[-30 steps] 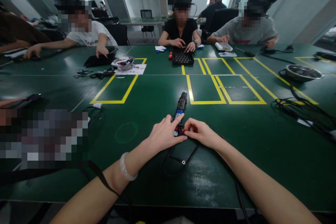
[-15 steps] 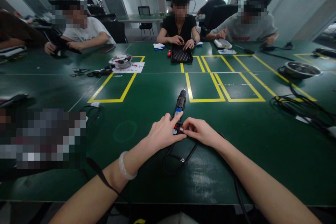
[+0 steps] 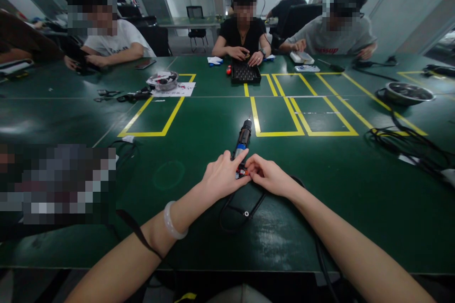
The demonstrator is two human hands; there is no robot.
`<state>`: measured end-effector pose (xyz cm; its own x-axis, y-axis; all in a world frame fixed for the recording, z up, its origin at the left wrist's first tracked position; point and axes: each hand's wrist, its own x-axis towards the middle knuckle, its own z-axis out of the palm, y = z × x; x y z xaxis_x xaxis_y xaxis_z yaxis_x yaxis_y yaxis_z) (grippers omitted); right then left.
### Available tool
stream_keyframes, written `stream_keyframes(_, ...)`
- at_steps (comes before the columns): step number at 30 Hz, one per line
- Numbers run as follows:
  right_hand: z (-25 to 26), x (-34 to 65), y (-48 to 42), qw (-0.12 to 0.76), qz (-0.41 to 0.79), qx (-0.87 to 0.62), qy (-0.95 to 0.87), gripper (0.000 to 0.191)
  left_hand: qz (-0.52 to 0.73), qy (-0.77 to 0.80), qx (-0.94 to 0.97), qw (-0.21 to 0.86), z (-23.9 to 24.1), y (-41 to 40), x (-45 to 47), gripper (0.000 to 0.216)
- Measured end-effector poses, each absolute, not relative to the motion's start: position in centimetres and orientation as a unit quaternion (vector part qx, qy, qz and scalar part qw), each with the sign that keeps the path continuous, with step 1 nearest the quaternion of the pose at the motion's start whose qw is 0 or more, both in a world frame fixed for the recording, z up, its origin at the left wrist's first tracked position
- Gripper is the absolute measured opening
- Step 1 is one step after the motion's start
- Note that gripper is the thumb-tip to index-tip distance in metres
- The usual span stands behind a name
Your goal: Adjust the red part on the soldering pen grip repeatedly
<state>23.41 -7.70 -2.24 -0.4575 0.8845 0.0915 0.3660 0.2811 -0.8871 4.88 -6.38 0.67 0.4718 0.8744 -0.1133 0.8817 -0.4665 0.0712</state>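
An electric screwdriver (image 3: pixel 243 136) lies on the green table, its thin bit pointing away from me and a blue ring around its body. My left hand (image 3: pixel 223 175) is closed around its near end, index finger laid along the body and thumb bent beneath. At that end sits a cluster of small red, black and silvery parts (image 3: pixel 241 172), partly hidden by my fingers. My right hand (image 3: pixel 268 173) pinches at the right side of this cluster, by a small orange-red bit. A black cable (image 3: pixel 256 202) with a round white-centred piece loops on the table just below my hands.
Yellow tape (image 3: pixel 280 133) marks rectangles on the table (image 3: pixel 199 255). A clear bowl of parts (image 3: pixel 162 81) stands left, a black tray (image 3: pixel 246 75) before a person opposite. At right are a round metal dish (image 3: pixel 408 93) and coiled black cables (image 3: pixel 401 139). Other people sit around.
My right fingertips have shifted slightly at the screwdriver's near end, staying close to the cluster of parts. My left hand keeps its hold. The whole view has moved a little.
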Motion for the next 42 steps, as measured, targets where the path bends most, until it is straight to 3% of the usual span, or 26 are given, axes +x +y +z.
stream_keyframes(16,-2.8,26.2,-5.8,0.379,0.432,-0.492,-0.654,0.012,-0.055,0.523,0.850,0.019,0.9,-4.9,3.1,0.072)
stream_keyframes(26,-2.9,26.1,-5.7,0.387,0.423,-0.513,-0.639,0.013,-0.093,0.614,0.784,0.016,1.0,0.3,-4.1,0.075)
stream_keyframes(35,-3.1,26.2,-5.7,0.379,0.424,-0.514,-0.642,0.014,-0.136,0.657,0.739,-0.064,0.4,6.6,-11.8,0.083)
stream_keyframes(42,-3.2,26.1,-5.7,0.375,0.423,-0.511,-0.648,0.013,-0.142,0.676,0.719,-0.073,0.3,7.4,-12.3,0.084)
